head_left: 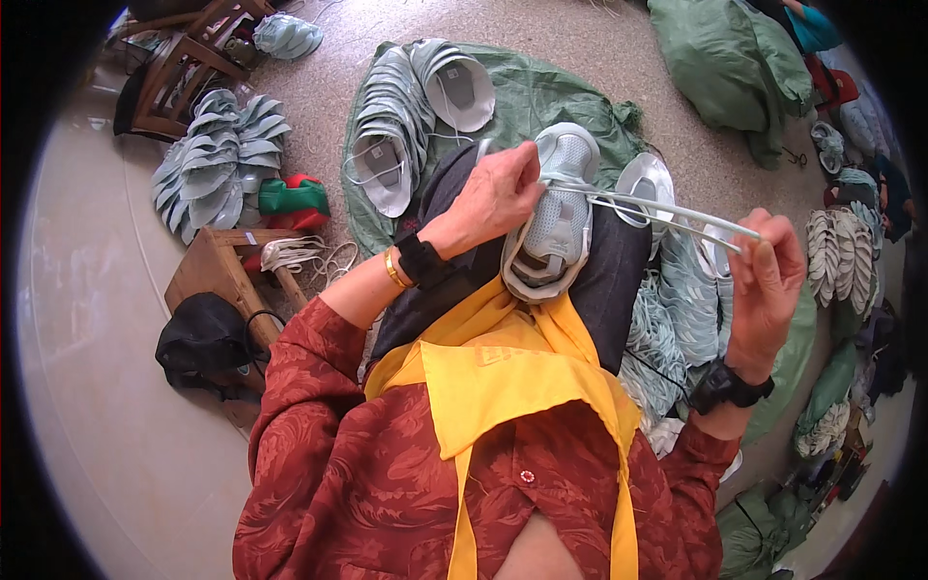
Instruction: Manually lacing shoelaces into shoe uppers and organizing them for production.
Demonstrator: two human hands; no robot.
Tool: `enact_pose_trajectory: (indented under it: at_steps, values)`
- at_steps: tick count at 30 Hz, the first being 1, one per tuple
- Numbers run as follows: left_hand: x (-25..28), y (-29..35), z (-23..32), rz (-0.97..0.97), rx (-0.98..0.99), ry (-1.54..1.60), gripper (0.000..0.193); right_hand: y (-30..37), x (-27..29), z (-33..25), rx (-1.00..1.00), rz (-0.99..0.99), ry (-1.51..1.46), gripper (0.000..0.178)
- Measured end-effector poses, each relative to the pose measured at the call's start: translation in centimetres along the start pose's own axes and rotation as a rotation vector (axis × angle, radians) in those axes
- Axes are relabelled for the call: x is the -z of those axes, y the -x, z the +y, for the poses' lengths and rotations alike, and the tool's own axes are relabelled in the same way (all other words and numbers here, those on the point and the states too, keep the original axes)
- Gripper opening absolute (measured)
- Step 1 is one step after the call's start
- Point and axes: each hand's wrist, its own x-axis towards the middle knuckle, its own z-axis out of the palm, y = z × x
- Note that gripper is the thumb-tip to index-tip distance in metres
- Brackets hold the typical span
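Observation:
A pale grey-green shoe upper (563, 232) rests on my lap, its toe pointing away from me. A light shoelace (677, 209) runs across its front and stretches taut to the right in two strands. My left hand (495, 191) is closed at the shoe's left edge, pinching the lace by the eyelets; its fingertips are partly hidden. Off to the right, my right hand (768, 280) is closed on the far end of the lace, held between thumb and fingers. A yellow apron (522, 377) covers my lap below the shoe.
Ahead, stacked shoe uppers (391, 116) lie on a green woven sack (541, 87). More stacked uppers (217, 164) are at the left, near a wooden stool (217, 271) and a black bag (203, 338). Bundled laces (652, 348) hang by my right knee. A full green sack (725, 68) stands far right.

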Motion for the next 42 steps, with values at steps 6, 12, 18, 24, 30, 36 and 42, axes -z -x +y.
enact_pose_trajectory:
  at_steps: [6, 12, 18, 24, 30, 36, 42]
  values:
    - [1.8, -2.8, 2.0, -0.151, -0.126, 0.152, 0.007, -1.7, -3.6, 1.0, 0.086, -0.137, -0.187, 0.01]
    - [0.6, -3.5, 3.4, -0.376, -0.15, 0.382, 0.007, -4.2, -5.4, 2.0, 0.055, -0.215, -0.327, 0.011]
    - [1.1, -3.6, 2.3, -0.427, -0.095, 0.397, 0.003, -4.0, -3.4, 2.8, 0.005, -0.144, -0.38, 0.013]
    - [1.0, -3.7, 1.2, -0.4, -0.099, 0.399, 0.006, -2.8, -0.4, 4.3, -0.093, -0.027, -0.484, 0.013]
    - [0.9, -3.7, 1.1, -0.367, -0.109, 0.408, 0.008, -2.9, -1.1, 3.8, -0.054, 0.039, -0.429, 0.014]
    - [1.8, -2.0, -0.5, -0.343, 0.05, 0.558, 0.009, -2.2, 0.1, 3.9, -0.153, 0.04, -0.3, 0.012]
    - [8.6, 2.5, -1.7, -0.191, 0.262, 0.601, 0.014, 4.0, 10.1, 8.5, -0.369, 0.396, -0.146, 0.009]
